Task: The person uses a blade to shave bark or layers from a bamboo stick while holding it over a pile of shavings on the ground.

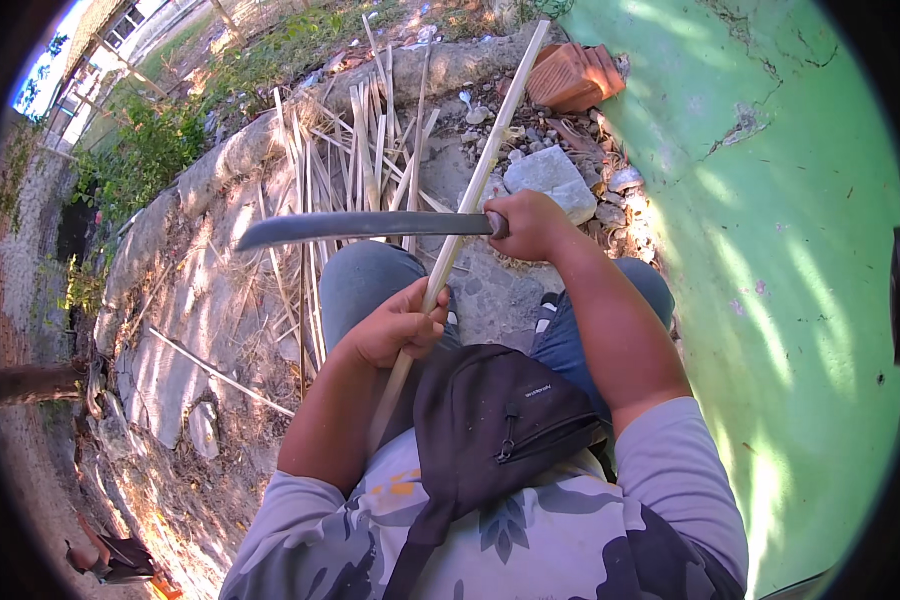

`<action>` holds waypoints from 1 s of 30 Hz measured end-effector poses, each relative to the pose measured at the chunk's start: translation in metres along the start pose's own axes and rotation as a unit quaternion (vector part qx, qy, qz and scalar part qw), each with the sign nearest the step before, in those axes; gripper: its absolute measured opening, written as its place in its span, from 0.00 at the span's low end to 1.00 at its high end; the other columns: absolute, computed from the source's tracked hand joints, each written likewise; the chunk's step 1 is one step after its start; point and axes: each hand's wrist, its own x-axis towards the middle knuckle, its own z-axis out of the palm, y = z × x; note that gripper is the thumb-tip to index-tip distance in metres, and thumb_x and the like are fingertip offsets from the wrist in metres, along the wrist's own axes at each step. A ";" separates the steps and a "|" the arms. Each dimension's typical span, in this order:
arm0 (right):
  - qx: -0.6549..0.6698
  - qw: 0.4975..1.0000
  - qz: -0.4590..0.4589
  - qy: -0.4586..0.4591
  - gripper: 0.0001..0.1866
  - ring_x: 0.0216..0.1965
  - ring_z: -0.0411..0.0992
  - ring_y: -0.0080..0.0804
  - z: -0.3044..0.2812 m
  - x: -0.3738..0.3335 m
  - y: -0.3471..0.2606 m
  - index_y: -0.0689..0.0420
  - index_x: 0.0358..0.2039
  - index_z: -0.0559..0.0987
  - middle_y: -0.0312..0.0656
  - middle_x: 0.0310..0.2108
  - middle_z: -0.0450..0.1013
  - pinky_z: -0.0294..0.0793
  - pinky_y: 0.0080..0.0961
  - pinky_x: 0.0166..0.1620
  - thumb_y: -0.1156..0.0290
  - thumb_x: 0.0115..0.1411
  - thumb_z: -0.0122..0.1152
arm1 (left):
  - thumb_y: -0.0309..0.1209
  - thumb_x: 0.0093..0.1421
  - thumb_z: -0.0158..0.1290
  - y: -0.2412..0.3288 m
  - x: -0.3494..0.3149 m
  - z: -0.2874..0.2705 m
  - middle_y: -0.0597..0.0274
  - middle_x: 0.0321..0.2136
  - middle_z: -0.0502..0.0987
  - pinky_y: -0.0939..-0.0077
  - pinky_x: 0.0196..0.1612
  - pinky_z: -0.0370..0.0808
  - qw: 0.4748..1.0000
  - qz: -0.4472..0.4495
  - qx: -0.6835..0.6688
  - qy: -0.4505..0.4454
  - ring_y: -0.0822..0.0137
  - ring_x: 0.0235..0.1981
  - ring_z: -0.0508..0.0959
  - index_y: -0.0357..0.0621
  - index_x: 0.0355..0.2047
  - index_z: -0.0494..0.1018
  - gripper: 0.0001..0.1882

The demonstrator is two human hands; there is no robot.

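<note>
My left hand [400, 325] is closed around a long pale bamboo strip [492, 148], which slants from near my belly up and away to the right. In my right hand [533, 226] is the handle of a machete [360, 226], its dark blade pointing left. The blade lies across the strip, a little beyond my left hand; whether its edge touches the strip I cannot tell. A pile of split bamboo strips [370, 165] lies on the ground past my knees. My legs are bent on both sides of the strip, and a black sling bag [490, 420] rests against my front.
Close on the right stands a green wall [770, 220]. Orange bricks [574, 77], a pale stone block [552, 180] and rubble lie along its foot. A single thin strip [220, 372] is on the ground at left. Bushes [150, 150] grow beyond the raised edge.
</note>
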 end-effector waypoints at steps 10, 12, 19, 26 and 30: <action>0.133 0.970 0.200 0.040 0.13 0.30 0.75 0.49 0.000 0.002 0.027 0.59 0.29 0.79 0.50 0.25 0.76 0.73 0.39 0.35 0.63 0.47 0.65 | 0.19 0.52 0.51 0.001 0.003 0.004 0.72 0.26 0.64 0.83 0.19 0.57 0.998 -0.013 0.063 0.002 0.80 0.18 0.61 0.48 0.44 0.60 0.20; 0.130 0.978 0.158 0.035 0.12 0.30 0.75 0.50 -0.001 0.003 0.017 0.57 0.29 0.79 0.50 0.25 0.76 0.73 0.40 0.35 0.63 0.48 0.65 | 0.20 0.52 0.51 0.000 0.003 0.003 0.72 0.26 0.64 0.83 0.18 0.56 0.998 -0.012 0.054 0.002 0.80 0.17 0.61 0.48 0.44 0.60 0.20; 0.018 0.994 0.087 0.059 0.07 0.26 0.74 0.51 -0.001 0.006 0.025 0.54 0.26 0.79 0.48 0.22 0.75 0.73 0.42 0.33 0.65 0.49 0.62 | 0.19 0.54 0.52 -0.003 0.002 0.006 0.72 0.26 0.64 0.84 0.18 0.55 0.998 -0.001 0.058 0.000 0.81 0.16 0.60 0.48 0.44 0.60 0.19; 0.144 0.957 0.230 0.102 0.11 0.25 0.74 0.45 0.009 0.002 0.045 0.58 0.28 0.79 0.48 0.21 0.74 0.72 0.38 0.32 0.64 0.49 0.64 | 0.20 0.55 0.53 -0.004 0.005 0.004 0.73 0.26 0.65 0.85 0.19 0.55 0.998 -0.022 0.051 0.024 0.82 0.16 0.59 0.49 0.43 0.61 0.19; 0.110 0.980 0.157 0.055 0.11 0.30 0.76 0.51 0.002 0.003 0.022 0.55 0.29 0.80 0.50 0.26 0.77 0.74 0.40 0.35 0.63 0.48 0.65 | 0.21 0.55 0.53 0.001 0.004 0.008 0.73 0.25 0.64 0.85 0.19 0.54 0.998 -0.020 0.053 0.023 0.82 0.16 0.59 0.50 0.43 0.61 0.18</action>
